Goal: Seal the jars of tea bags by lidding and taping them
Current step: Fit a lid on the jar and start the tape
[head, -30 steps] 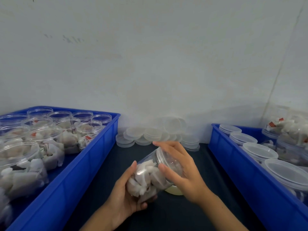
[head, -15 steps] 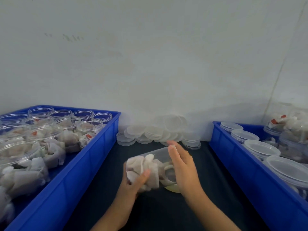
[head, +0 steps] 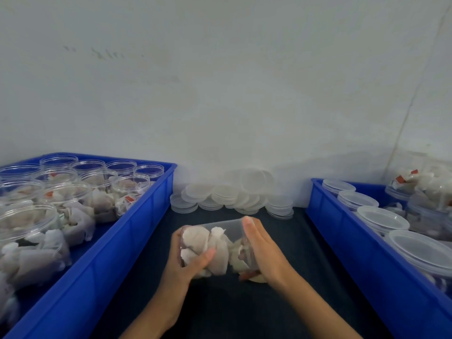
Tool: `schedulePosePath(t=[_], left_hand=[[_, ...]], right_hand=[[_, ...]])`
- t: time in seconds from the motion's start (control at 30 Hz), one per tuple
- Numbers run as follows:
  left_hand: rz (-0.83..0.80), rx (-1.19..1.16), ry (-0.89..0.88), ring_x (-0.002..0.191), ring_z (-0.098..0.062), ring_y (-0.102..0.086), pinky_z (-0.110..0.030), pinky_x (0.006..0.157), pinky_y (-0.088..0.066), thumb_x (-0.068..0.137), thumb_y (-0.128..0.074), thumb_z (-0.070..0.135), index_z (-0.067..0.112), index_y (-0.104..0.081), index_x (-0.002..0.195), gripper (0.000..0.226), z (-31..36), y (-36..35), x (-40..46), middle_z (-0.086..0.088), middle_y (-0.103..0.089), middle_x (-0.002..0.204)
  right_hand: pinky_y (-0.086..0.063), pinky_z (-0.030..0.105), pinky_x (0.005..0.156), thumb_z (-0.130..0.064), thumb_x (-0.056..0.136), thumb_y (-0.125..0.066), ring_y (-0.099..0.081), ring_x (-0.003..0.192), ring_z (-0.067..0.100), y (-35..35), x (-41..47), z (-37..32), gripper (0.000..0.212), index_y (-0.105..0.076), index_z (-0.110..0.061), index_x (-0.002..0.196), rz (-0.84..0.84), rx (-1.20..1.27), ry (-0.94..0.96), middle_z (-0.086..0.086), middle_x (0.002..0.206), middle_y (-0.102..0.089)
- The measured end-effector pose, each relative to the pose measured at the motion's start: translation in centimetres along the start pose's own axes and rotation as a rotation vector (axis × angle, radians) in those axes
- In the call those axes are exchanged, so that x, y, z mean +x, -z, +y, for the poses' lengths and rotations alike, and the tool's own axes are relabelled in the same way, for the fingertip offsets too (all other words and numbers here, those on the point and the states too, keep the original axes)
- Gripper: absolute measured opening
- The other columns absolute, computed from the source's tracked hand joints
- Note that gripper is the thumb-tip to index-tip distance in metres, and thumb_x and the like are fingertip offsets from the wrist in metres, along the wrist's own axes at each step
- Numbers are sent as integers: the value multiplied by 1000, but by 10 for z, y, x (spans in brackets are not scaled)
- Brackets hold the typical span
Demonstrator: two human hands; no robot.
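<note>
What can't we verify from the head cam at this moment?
- Lid on the held jar: its lid end sits behind the right hand; seating unclear.
- Tape: the pale object under that hand is mostly covered; unidentifiable.
- Left hand: fingers behind the jar.
- Right crate: cut off by the frame edge.

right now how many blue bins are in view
2. One blue bin sits on the left holding open jars of tea bags; the other blue bin sits on the right holding lidded jars. Both run past the frame edges.
</note>
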State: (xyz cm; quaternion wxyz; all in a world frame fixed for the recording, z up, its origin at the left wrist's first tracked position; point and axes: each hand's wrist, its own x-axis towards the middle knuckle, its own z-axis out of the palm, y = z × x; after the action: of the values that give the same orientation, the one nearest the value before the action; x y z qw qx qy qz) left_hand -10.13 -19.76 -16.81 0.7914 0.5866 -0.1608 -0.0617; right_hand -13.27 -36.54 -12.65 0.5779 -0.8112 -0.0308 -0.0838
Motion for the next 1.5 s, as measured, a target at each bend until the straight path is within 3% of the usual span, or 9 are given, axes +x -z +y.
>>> schedulePosePath(t=[0.1, 0.2, 0.4, 0.63, 0.83, 1.03, 1.13, 1.27, 1.5], left_hand=[[-51, -97, 74, 79, -20, -69, -32, 63, -56, 46, -82, 58, 33, -62, 114, 75, -2, 1, 0, -5, -72, 102], [-163, -166, 142, 70, -19, -63, -31, 61, -53, 56, -78, 60, 25, -72, 108, 62, 0, -2, -3, -14, -71, 93], [-28, -42, 5, 66, -17, -64, -31, 59, -53, 52, -79, 64, 44, -70, 92, 46, 2, -6, -3, -7, -73, 87], [-47, -106, -56, 59, -21, -50, -28, 50, -47, 65, -66, 63, 21, -72, 102, 57, 4, -5, -8, -19, -57, 74], [-47, -16, -32, 60, -13, -60, -25, 49, -47, 61, -70, 65, 34, -71, 92, 44, 3, -8, -6, -7, -69, 78], [21, 87, -37, 92, -15, -69, -27, 73, -55, 62, -68, 73, 36, -61, 115, 65, -2, 0, 3, -2, -71, 108], [110, 456, -225, 120, 4, -50, -14, 89, -44, 68, -62, 72, 42, -34, 137, 80, -7, 11, 5, 10, -45, 140], [0, 990, -469, 133, 13, -16, -23, 111, -20, 49, -74, 75, 45, -15, 144, 116, -10, 13, 5, 32, -21, 143], [58, 785, -454, 118, 13, -43, -4, 85, -41, 55, -84, 49, 61, -22, 127, 96, -22, 7, 4, 35, -40, 125]], right_hand=[[-29, 30, 112, -56, 100, -25, -29, 138, 1, 6, -2, -1, 51, -24, -38, 148, 22, -139, 195, -19, 149, -30], [-45, 27, 94, -58, 94, -26, -45, 122, 1, 8, -9, -5, 52, -35, -36, 141, 71, -484, 494, -23, 132, -41], [-41, 17, 73, -60, 90, -21, -52, 94, 5, -9, -7, -2, 40, -49, -35, 100, 314, -323, 407, -16, 99, -50], [-51, 24, 75, -66, 93, -23, -54, 101, 6, 2, -10, 17, 63, -34, -23, 138, 245, -542, 678, -7, 127, -45], [-53, 38, 65, -67, 91, -18, -55, 89, 8, 2, -10, 22, 52, -34, -33, 128, 274, -486, 581, -11, 113, -44], [-48, 24, 69, -61, 90, -28, -55, 90, 4, 1, -10, 12, 46, -37, -37, 128, 304, -452, 544, -17, 113, -46], [-46, 17, 76, -62, 88, -38, -53, 99, 1, 5, -9, 6, 52, -45, -33, 129, 325, -513, 546, -20, 115, -46], [-51, 29, 83, -65, 83, -46, -51, 107, 4, 0, -10, 5, 61, -48, -32, 135, 304, -598, 546, -17, 123, -46], [-37, 12, 99, -51, 95, -42, -45, 127, 5, -10, -3, 12, 49, -42, -31, 139, 183, -213, 515, -19, 134, -45]])
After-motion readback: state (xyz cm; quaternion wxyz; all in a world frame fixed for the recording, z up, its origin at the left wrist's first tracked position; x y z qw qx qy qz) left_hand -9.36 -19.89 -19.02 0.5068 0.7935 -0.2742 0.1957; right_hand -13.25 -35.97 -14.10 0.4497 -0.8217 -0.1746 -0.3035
